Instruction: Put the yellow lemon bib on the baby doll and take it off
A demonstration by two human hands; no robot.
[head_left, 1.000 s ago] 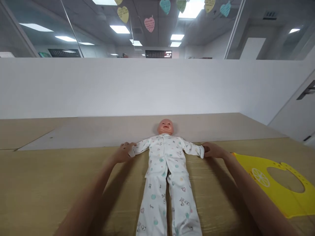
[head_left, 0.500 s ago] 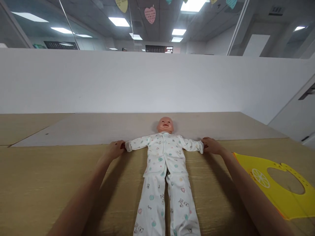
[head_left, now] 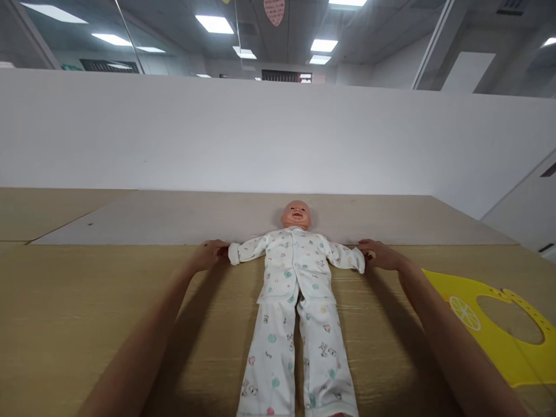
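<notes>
A bald doll [head_left: 296,263] in a patterned white top [head_left: 278,275] and matching trousers [head_left: 278,347] lies face up on the table [head_left: 87,313], arms spread, legs slightly apart.

Toward the far edge of the desk [head_left: 87,313], the doll's head [head_left: 297,215] looked like smooth plastic, its pyjamas [head_left: 280,281] matt, lightly creased cloth. By the right edge, the bib [head_left: 487,343] appeared smooth and rubbery; the desk had a faintly glossy, finely wrinkled surface.
</notes>
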